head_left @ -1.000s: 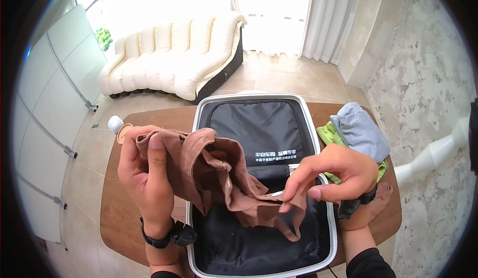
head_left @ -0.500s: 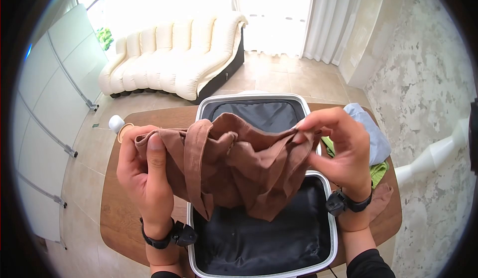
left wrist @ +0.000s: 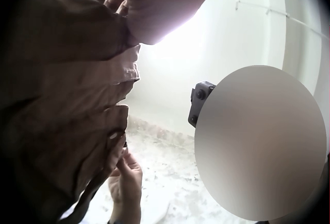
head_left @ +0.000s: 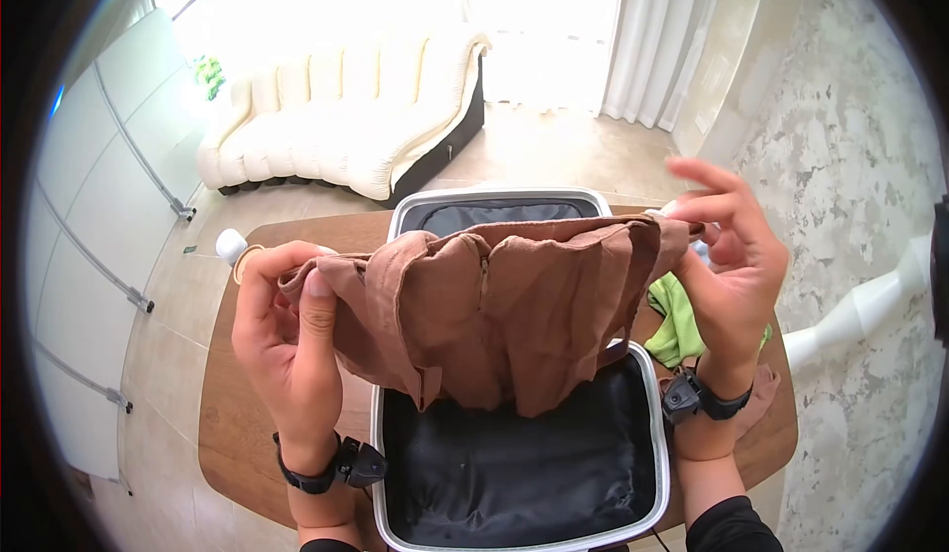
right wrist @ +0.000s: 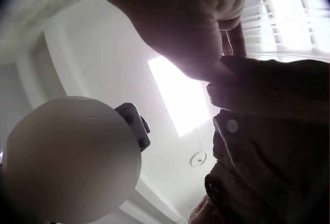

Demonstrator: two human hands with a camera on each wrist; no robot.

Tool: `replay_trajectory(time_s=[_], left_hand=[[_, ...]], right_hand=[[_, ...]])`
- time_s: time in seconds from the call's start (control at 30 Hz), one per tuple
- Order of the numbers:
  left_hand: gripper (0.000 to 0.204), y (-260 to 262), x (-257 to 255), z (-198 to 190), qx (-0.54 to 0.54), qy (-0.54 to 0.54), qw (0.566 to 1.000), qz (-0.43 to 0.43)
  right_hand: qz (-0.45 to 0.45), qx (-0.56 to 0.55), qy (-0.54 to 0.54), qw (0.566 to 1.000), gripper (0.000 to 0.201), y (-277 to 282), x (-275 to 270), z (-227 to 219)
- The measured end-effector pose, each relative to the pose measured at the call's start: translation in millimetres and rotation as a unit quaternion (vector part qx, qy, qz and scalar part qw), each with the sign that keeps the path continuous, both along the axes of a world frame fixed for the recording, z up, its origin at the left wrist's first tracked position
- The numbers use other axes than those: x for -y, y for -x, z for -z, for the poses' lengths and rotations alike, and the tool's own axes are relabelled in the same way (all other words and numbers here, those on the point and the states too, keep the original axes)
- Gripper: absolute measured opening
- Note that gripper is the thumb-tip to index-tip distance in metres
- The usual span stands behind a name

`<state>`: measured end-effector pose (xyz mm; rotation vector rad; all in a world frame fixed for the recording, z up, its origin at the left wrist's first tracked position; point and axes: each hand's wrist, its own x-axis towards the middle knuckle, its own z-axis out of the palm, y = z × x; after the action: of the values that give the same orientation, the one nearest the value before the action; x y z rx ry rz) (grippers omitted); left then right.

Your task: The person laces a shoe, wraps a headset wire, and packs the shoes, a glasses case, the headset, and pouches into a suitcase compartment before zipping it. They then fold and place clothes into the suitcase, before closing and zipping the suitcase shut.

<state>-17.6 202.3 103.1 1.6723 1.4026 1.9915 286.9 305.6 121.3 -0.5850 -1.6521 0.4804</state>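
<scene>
A brown cloth garment (head_left: 514, 305) hangs between both hands above an open suitcase (head_left: 664, 453) with black lining. At its left end, my left hand (head_left: 297, 344) pinches the cloth between thumb and fingers. My right hand (head_left: 732, 265) pinches the opposite upper corner, its other fingers raised. The top edge between them is stretched nearly straight, and a strap-like band folds down near the left hand. In the right wrist view a pale button (right wrist: 232, 126) shows on the dark garment (right wrist: 278, 141). In the left wrist view the garment (left wrist: 62, 90) covers the left side.
Green cloth (head_left: 674, 325) lies on the wooden table (head_left: 237, 404) right of the suitcase, with pinkish cloth (head_left: 761, 404) nearer. A white round object (head_left: 230, 246) is at the table's left edge. Beyond stands a cream sofa (head_left: 326, 117). White panels line the left side.
My right hand has moved up and to the right, first taking a higher hold on the garment, then drawing its top edge wide. The left hand has stayed nearly in place.
</scene>
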Motion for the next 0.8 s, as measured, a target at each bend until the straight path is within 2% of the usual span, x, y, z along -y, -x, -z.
replay_trajectory(time_s=[0.07, 0.13, 0.17, 0.27, 0.33, 0.43, 0.53, 0.6, 0.67, 0.73, 0.8], left_hand=[[0.013, -1, -1, 0, -0.005, 0.002, 1.000, -0.008], [0.011, -1, -4, 1, -0.071, -0.016, 0.996, -0.050], [0.011, -4, -4, 1, -0.071, -0.016, 0.996, -0.050], [0.014, -8, -3, 0, -0.076, -0.022, 0.996, -0.044], [0.017, -3, -2, -3, -0.194, -0.008, 0.981, -0.025], [0.021, -4, -6, -5, -0.237, -0.035, 0.970, -0.037], [0.017, -9, 1, -9, -0.198, 0.024, 0.980, -0.021], [0.016, -11, -2, -1, -0.160, 0.009, 0.987, -0.022], [0.016, -8, -3, 0, -0.122, -0.006, 0.992, -0.023], [0.015, 0, -3, -4, -0.249, -0.038, 0.967, -0.048], [0.016, -1, -2, -5, -0.251, -0.022, 0.967, -0.046]], right_hand=[[-0.002, -0.001, 0.019, 1.000, 0.015, -2, -1, 2], [0.052, 0.106, 0.035, 0.992, 0.013, -4, 0, 3], [0.063, 0.107, 0.026, 0.992, 0.015, 1, -1, 5], [0.043, 0.119, 0.042, 0.991, 0.020, 8, 5, 1], [0.033, 0.144, 0.040, 0.988, 0.025, 7, 5, 2], [0.003, 0.134, -0.018, 0.991, 0.028, 9, 3, 4], [-0.003, 0.151, -0.034, 0.988, 0.027, 7, 3, 1], [-0.007, 0.218, -0.054, 0.974, 0.023, 3, 2, -2], [0.005, 0.215, -0.060, 0.975, 0.021, 7, 4, -5], [0.016, 0.211, -0.067, 0.975, 0.021, 8, 4, -5], [0.017, 0.210, -0.072, 0.975, 0.020, 6, 3, -4]])
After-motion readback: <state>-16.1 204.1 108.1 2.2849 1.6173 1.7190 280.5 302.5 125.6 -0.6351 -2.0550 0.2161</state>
